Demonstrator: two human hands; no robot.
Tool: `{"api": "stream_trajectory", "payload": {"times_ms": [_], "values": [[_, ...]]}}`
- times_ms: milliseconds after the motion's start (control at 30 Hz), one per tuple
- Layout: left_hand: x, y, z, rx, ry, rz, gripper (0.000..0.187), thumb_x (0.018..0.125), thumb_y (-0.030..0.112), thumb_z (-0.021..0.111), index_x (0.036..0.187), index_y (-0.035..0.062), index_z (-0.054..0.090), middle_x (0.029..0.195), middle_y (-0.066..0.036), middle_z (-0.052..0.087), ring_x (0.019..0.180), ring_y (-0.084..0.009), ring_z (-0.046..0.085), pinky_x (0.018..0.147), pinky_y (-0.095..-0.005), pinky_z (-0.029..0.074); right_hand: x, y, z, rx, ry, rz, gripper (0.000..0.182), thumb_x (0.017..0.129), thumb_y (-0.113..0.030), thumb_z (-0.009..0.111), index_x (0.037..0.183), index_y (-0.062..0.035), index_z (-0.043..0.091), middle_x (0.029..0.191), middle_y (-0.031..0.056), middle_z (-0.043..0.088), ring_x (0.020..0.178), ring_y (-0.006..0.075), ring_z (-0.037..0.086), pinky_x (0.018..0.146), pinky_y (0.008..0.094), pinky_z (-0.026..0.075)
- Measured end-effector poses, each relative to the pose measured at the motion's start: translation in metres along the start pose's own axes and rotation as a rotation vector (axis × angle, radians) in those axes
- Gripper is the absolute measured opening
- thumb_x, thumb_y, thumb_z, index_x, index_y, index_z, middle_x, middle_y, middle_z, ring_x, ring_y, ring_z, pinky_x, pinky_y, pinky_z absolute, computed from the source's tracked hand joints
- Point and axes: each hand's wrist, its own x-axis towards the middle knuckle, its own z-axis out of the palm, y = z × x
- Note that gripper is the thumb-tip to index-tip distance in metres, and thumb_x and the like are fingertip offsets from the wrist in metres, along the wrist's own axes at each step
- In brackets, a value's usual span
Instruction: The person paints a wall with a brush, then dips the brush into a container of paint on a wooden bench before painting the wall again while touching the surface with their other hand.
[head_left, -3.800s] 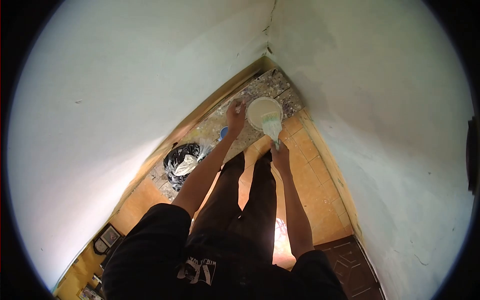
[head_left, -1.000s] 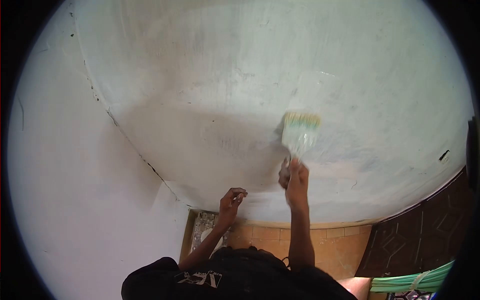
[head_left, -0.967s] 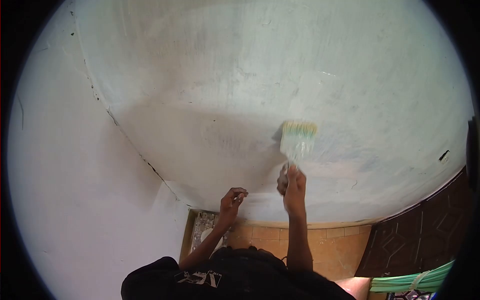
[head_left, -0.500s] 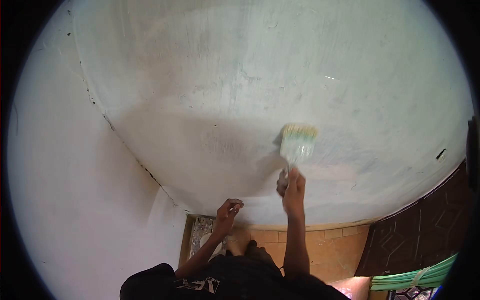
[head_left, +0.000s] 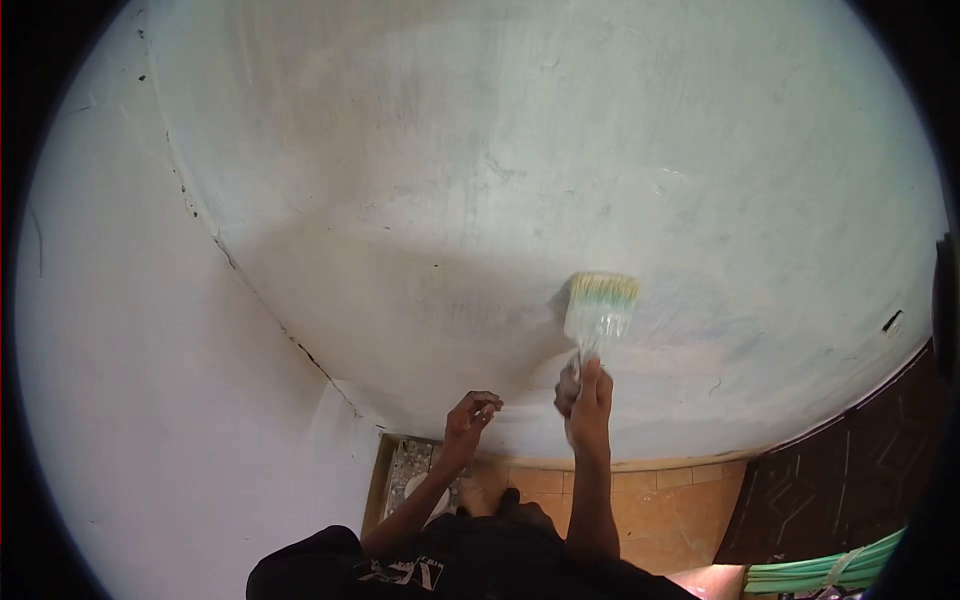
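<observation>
My right hand (head_left: 586,400) is closed around the handle of a wide paintbrush (head_left: 601,308), held upright with its bristles at the top. White and pale green paint coats the brush, while the bristle tips look yellowish. The bristles are at the pale, streaked wall (head_left: 480,200); a shadow falls just left of them. Lower and to the left, my left hand (head_left: 468,425) hovers in front of the wall with loosely bent fingers and nothing visible in them. Whitish smears show on its fingertips.
A cracked corner line separates the left wall (head_left: 180,380). Below lie orange floor tiles (head_left: 640,510) and a speckled surface with a pale round object (head_left: 428,492), partly hidden by my left arm. A dark patterned panel (head_left: 830,480) and green cloth (head_left: 840,565) are at lower right.
The brush and my right hand have moved slightly down along the wall. My left hand has shifted a little to the right and up. The whole view has tilted slightly.
</observation>
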Motion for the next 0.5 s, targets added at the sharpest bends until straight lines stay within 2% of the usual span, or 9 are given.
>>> {"api": "stream_trajectory", "payload": {"times_ms": [100, 233, 333, 433, 500], "values": [[-0.001, 0.000, -0.004, -0.026, 0.005, -0.004, 0.018, 0.097, 0.017, 0.058, 0.110, 0.0035, 0.057, 0.104, -0.005, 0.062, 0.101, -0.0135, 0.057, 0.090, -0.0292, 0.045, -0.016, -0.018, 0.018, 0.024, 0.012, -0.025, 0.043, 0.102, -0.045, 0.041, 0.082, -0.0076, 0.046, 0.056, -0.0074, 0.029, 0.042, 0.0021, 0.023, 0.038, 0.0209, 0.015], [-0.006, -0.002, -0.008, -0.058, -0.004, -0.066, 0.021, 0.098, 0.020, 0.058, 0.110, 0.0039, 0.057, 0.104, -0.005, 0.062, 0.100, -0.0132, 0.057, 0.089, -0.0286, 0.045, 0.022, -0.074, 0.049, -0.163, -0.089, -0.203, 0.040, 0.102, -0.043, 0.043, 0.081, -0.0098, 0.047, 0.059, -0.0089, 0.029, 0.047, 0.0012, 0.024, 0.040, 0.0202, 0.019], [-0.011, 0.002, -0.008, -0.016, 0.020, -0.056, 0.022, 0.098, 0.023, 0.057, 0.110, 0.0041, 0.057, 0.104, -0.005, 0.062, 0.100, -0.0133, 0.058, 0.089, -0.0290, 0.045, 0.038, -0.063, 0.051, -0.130, -0.105, -0.172, 0.040, 0.101, -0.045, 0.044, 0.080, -0.0109, 0.046, 0.059, -0.0093, 0.028, 0.047, 0.0010, 0.025, 0.041, 0.0204, 0.019], [-0.021, 0.007, -0.011, 0.011, 0.040, -0.046, 0.023, 0.098, 0.024, 0.057, 0.111, 0.0045, 0.057, 0.103, -0.005, 0.063, 0.100, -0.0134, 0.058, 0.088, -0.0293, 0.045, 0.013, -0.015, 0.035, -0.117, -0.081, -0.074, 0.040, 0.100, -0.046, 0.045, 0.082, -0.0114, 0.047, 0.058, -0.0091, 0.030, 0.046, 0.0013, 0.025, 0.040, 0.0200, 0.019], [-0.028, 0.005, -0.015, 0.029, 0.068, -0.043, 0.027, 0.098, 0.029, 0.056, 0.109, 0.0047, 0.058, 0.102, -0.006, 0.063, 0.100, -0.0151, 0.059, 0.087, -0.0312, 0.047, -0.001, -0.006, 0.037, -0.093, -0.073, -0.027, 0.040, 0.100, -0.047, 0.045, 0.082, -0.0116, 0.047, 0.058, -0.0089, 0.030, 0.045, 0.0013, 0.025, 0.040, 0.0200, 0.019]]}}
